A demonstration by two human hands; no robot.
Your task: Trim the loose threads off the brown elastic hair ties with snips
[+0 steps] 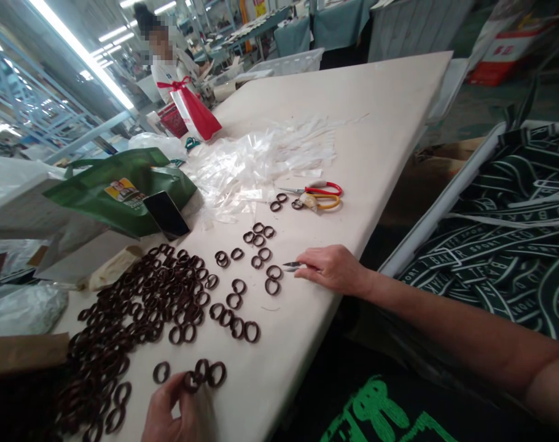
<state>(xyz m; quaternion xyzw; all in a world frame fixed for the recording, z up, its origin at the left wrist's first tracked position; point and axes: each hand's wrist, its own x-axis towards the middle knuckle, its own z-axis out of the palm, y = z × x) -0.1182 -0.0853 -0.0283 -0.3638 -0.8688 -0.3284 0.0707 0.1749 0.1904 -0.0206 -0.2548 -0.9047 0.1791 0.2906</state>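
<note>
My right hand (337, 268) is closed around small thread snips (290, 266), whose pointed blades stick out to the left. Just left of the blade tips, two dark brown rings (273, 279) lie side by side on the table. At the bottom, my left hand (169, 410) pinches one end of a short row of dark brown rings (202, 371) between thumb and finger. A single ring (161, 372) sits beside its fingertips. Farther left spreads a large heap of the same rings (155, 294), with several small groups lying between the heap and my right hand.
Red-handled scissors (323, 188) and a yellow-handled pair (323, 201) lie farther back. Behind the heap stand a phone (166, 215) and a green bag (127, 190). Clear plastic (242, 166) covers mid-table. Dark printed straps (491, 245) fill a container at right. A person stands beyond.
</note>
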